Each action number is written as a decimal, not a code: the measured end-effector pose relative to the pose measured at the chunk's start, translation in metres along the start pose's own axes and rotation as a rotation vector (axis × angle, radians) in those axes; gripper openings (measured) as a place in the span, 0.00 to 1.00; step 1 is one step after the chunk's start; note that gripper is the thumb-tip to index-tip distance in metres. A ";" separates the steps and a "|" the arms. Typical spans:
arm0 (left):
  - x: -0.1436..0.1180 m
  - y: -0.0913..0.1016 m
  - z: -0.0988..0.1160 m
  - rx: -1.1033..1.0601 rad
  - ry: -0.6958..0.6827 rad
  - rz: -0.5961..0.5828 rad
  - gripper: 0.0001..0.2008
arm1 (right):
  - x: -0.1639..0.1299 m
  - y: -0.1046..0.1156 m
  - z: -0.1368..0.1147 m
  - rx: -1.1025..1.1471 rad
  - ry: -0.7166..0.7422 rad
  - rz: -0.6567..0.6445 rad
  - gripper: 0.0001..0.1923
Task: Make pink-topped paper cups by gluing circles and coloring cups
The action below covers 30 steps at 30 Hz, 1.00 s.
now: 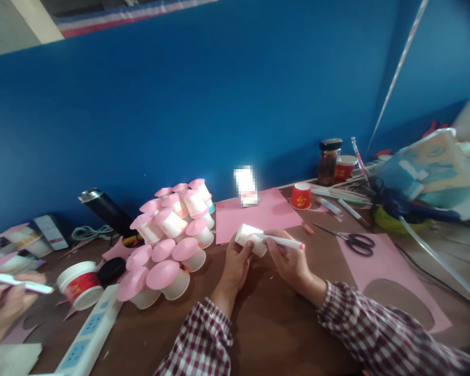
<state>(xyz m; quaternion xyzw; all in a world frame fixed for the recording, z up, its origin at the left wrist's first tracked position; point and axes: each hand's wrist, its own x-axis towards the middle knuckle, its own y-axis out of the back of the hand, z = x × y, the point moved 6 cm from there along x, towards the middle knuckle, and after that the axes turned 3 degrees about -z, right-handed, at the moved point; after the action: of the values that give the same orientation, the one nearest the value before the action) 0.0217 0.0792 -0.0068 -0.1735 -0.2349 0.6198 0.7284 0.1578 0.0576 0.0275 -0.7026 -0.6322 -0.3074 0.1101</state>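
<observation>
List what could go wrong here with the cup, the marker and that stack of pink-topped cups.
1. The left hand holds the white paper cup in mid-air while the right hand presses a marker on it; the thin wall may dent or the line wander.
2. The stack of pink-topped cups sits close beside the left arm; a nudge could topple it.
3. The scissors lie near the right sleeve.

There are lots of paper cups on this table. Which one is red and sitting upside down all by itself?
The small red cup at the far edge of the pink sheet, near the dark jar. The stacked cups are white with pink caps; the held cup is white.
</observation>
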 end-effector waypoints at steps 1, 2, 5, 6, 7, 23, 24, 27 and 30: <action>0.000 0.000 0.000 0.004 0.000 0.001 0.21 | 0.000 0.000 0.000 -0.002 -0.003 -0.005 0.07; 0.000 0.001 0.000 0.009 0.003 0.004 0.21 | 0.000 0.000 -0.001 -0.004 -0.004 -0.007 0.07; 0.000 0.001 0.000 0.019 0.005 0.018 0.22 | 0.000 0.001 -0.001 -0.007 -0.007 0.000 0.08; 0.001 0.000 0.000 0.020 0.004 0.021 0.22 | 0.000 0.001 -0.001 -0.006 -0.008 0.004 0.08; 0.001 0.000 0.000 0.021 0.003 0.022 0.22 | 0.000 0.001 -0.001 -0.005 -0.010 0.007 0.08; -0.001 0.000 0.001 0.031 0.002 0.029 0.16 | 0.003 0.002 -0.004 -0.049 0.000 0.003 0.08; -0.001 0.000 0.000 0.032 0.005 0.032 0.16 | 0.003 0.002 -0.003 -0.048 -0.001 0.000 0.08; -0.001 0.001 -0.001 0.030 0.018 0.045 0.18 | 0.003 0.001 -0.002 -0.040 -0.010 -0.009 0.08; -0.002 0.000 -0.001 0.033 0.021 0.043 0.20 | 0.003 0.002 -0.002 -0.044 -0.016 -0.006 0.08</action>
<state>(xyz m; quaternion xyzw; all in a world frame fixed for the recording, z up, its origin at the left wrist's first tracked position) 0.0221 0.0778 -0.0080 -0.1730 -0.2133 0.6371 0.7202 0.1591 0.0588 0.0313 -0.7056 -0.6282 -0.3159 0.0884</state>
